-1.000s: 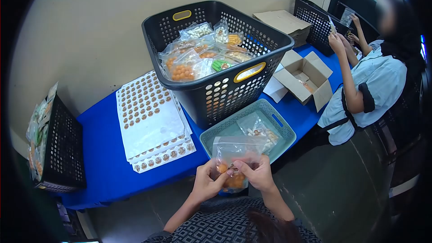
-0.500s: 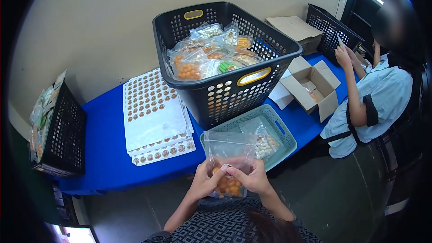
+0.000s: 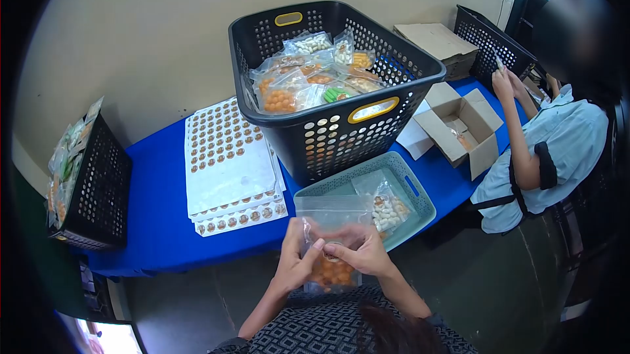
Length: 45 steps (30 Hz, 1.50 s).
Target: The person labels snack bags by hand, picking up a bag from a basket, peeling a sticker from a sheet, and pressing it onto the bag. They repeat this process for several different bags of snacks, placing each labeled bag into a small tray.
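Note:
Between my two hands is a clear zip bag [image 3: 333,275] of orange round snacks, its transparent top standing up over the green tray [image 3: 428,213]. My left hand [image 3: 296,261] grips the bag's left side, thumb on the front. From the right, my right hand [image 3: 365,250] holds it, with the thumb pressing near a small round sticker [image 3: 331,257]. The fingers behind the bag show only dimly through the plastic. Inside the tray, just beyond my right hand, lies a bag of whitish pieces [image 3: 387,211].
A tall black basket [image 3: 341,147] full of snack bags stands behind the tray. Sticker sheets [image 3: 226,180] lie on the blue tablecloth [image 3: 154,223]. Another black basket [image 3: 98,190] is at left, an open carton [image 3: 459,127] at right. A co-worker [image 3: 558,137] sits at the right.
My right thumb has moved slightly apart from the left thumb, and the round sticker on the bag shows more. The whole view has shifted a little.

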Tool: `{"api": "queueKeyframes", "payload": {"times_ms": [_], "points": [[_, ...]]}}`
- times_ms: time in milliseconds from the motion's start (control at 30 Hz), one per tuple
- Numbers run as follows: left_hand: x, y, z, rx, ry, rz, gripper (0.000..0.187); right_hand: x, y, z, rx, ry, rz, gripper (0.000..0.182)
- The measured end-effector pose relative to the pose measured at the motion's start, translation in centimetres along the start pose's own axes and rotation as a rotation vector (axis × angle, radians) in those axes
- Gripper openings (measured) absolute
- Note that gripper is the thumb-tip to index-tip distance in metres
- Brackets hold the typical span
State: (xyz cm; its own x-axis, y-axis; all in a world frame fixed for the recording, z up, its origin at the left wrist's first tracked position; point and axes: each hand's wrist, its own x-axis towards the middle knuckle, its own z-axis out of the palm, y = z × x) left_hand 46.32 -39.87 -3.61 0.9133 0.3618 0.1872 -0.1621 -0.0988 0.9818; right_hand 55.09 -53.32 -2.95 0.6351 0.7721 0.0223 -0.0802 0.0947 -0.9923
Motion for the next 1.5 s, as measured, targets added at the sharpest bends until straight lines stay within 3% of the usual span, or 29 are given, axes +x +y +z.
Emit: {"api": "queueKeyframes", "payload": {"times_ms": [33, 67, 100, 133, 233, 267, 367, 433, 500, 533, 567, 633, 667, 767, 800, 833, 900, 933, 967, 1033, 1067, 1100, 1167, 1200, 1233, 1367, 1433, 1500], "points": [[0.0, -0.8, -0.1, 0.080, 0.061, 0.125, 0.028, -0.1, 0.0, 0.2, 0.016, -0.020, 0.040, 0.021], [-0.1, -0.8, 0.2, -0.315, 0.160, 0.079, 0.037, -0.2, 0.0, 0.4, 0.019, -0.015, 0.041, 0.021], [-0.2, 0.5, 0.4, -0.383, 0.268, 0.030, 0.030, -0.2, 0.0, 0.7, -0.062, -0.086, 0.025, 0.022], [-0.4, 0.4, -0.5, -0.297, 0.257, -0.018, 0.028, -0.2, 0.0, 1.0, -0.143, -0.156, 0.009, 0.024], [-0.4, 0.8, -1.0, -0.143, 0.217, -0.086, 0.026, -0.2, 0.3, 1.5, -0.052, -0.073, -0.126, 0.025], [-0.4, 1.0, -0.8, -0.074, 0.196, -0.101, 0.026, -0.1, 0.7, 1.7, 0.132, -0.018, -0.104, 0.020], [-0.6, 0.0, 0.7, -0.178, 0.210, -0.081, 0.023, -0.2, 0.6, 0.4, 0.083, 0.000, -0.031, 0.017], [-0.4, -0.8, 0.7, -0.291, 0.109, -0.018, 0.015, -0.2, 0.9, -0.1, 0.091, 0.055, -0.093, 0.016], [0.2, 1.7, 1.4, 0.048, -0.246, -0.212, 0.021, 0.0, 0.6, -1.4, 0.326, 0.334, -0.082, 0.018], [0.7, 2.7, 1.5, 0.092, -0.360, -0.436, 0.031, -0.1, 0.9, -2.3, 0.391, 0.398, -0.042, 0.021], [0.6, 2.1, 2.1, 0.088, -0.354, -0.435, 0.031, -0.1, 1.5, -3.0, 0.387, 0.392, -0.039, 0.021], [0.5, 0.1, 3.8, -0.138, -0.026, -0.176, 0.030, -0.5, 2.5, -4.0, 0.280, 0.240, -0.138, 0.033], [0.8, -0.5, 3.8, -0.058, -0.003, -0.160, 0.028, -0.9, 2.4, -4.1, 0.146, 0.141, -0.099, 0.046], [1.1, -1.0, 4.6, -0.020, 0.024, -0.207, 0.028, -2.1, 2.6, -3.5, 0.188, 0.052, -0.038, 0.046], [1.2, -0.5, 5.3, -0.084, 0.083, -0.177, 0.026, -2.3, 1.2, -3.6, 0.285, 0.032, 0.164, 0.044], [1.2, -0.6, 5.7, -0.086, 0.094, -0.179, 0.026, -2.5, 1.3, -4.0, 0.283, 0.023, 0.170, 0.044], [1.3, -0.9, 6.4, -0.130, 0.117, -0.125, 0.025, -2.6, 1.7, -4.8, 0.224, 0.109, 0.162, 0.040], [1.3, -1.9, 5.9, 0.174, 0.027, -0.139, 0.026, -2.5, 2.3, -5.5, 0.257, 0.132, 0.109, 0.040], [1.2, -1.9, 6.2, 0.172, 0.042, -0.140, 0.026, -2.4, 2.9, -6.1, 0.253, 0.118, 0.114, 0.040], [1.1, -1.8, 6.7, 0.197, -0.084, -0.332, 0.025, -2.1, 3.7, -7.1, 0.233, 0.206, -0.100, 0.036], [1.0, -2.0, 7.3, 0.163, -0.074, -0.291, 0.023, -2.7, 2.2, -7.9, 0.208, 0.202, 0.091, 0.032], [0.9, -1.9, 7.4, 0.158, -0.050, -0.291, 0.023, -2.4, 2.4, -9.0, 0.201, 0.179, 0.096, 0.032], [0.6, -1.1, 7.2, -0.060, 0.030, -0.216, 0.021, -1.5, 3.1, -11.1, 0.398, 0.511, -0.011, 0.030], [0.3, -1.5, 6.6, -0.093, 0.104, -0.226, 0.023, -1.4, 2.6, -12.0, 0.473, 0.565, -0.039, 0.026], [0.1, -1.5, 6.0, -0.097, 0.186, -0.257, 0.022, -1.8, 2.7, -12.6, 0.468, 0.540, -0.026, 0.026], [-1.2, -1.7, 3.7, -0.115, 0.558, -0.147, 0.023, -3.8, 0.4, -14.3, -0.024, -0.210, 0.368, 0.030], [-2.2, -1.3, 2.7, -0.116, 0.698, -0.150, 0.021, -3.8, -1.4, -16.4, -0.334, -0.257, 0.347, 0.031], [-3.3, -1.1, 1.9, -0.099, 0.779, -0.144, 0.020, -3.9, -0.9, -20.2, -0.019, -0.418, -0.059, 0.026]]}}
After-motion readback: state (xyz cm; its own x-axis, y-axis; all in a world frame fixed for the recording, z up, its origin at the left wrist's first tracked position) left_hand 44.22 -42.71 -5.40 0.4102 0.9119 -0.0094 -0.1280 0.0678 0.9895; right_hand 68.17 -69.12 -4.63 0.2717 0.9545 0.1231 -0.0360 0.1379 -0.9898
